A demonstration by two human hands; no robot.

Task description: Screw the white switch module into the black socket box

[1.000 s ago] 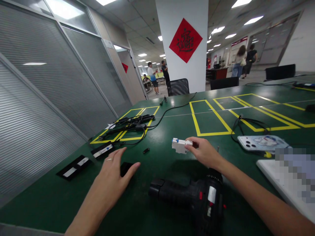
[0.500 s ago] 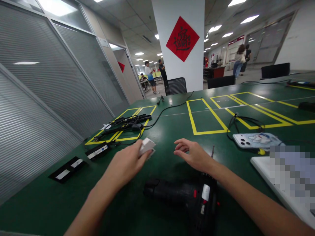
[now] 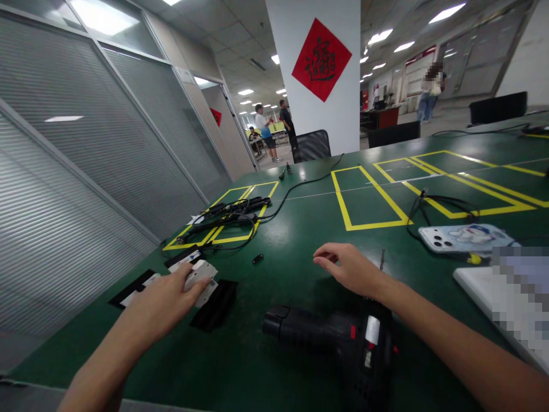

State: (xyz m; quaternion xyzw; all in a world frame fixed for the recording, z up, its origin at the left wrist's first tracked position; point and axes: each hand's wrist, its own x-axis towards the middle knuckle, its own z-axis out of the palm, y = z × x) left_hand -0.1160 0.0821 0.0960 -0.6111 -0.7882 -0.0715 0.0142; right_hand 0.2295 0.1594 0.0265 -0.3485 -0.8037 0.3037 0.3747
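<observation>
A boxy white plastic piece (image 3: pixel 201 276) with small holes along its edge is gripped in my left hand (image 3: pixel 178 289) between thumb and fingers. Right beside and below that hand lies a black flat piece (image 3: pixel 214 306). Farther left, partly behind the hand, are two black pieces with white labels, one nearer (image 3: pixel 132 289) and one behind it (image 3: pixel 184 258). My right hand (image 3: pixel 347 266) hovers over the table with loosely curled fingers, thumb apart, and nothing visible in it. Below it rests a black power drill (image 3: pixel 330 337) on its side.
Tangled black cables (image 3: pixel 227 217) lie at the back left. A small black part (image 3: pixel 258 258) sits mid-table. On the right are a phone (image 3: pixel 465 237), a white-edged device (image 3: pixel 476 286) with a blurred top, and a cable loop (image 3: pixel 446 205). Yellow tape outlines (image 3: pixel 377 225) mark the green table.
My left hand has moved left and down with the white plastic piece, toward the black pieces. The black flat piece and small black part now show. My right hand has barely moved; the view shifted slightly.
</observation>
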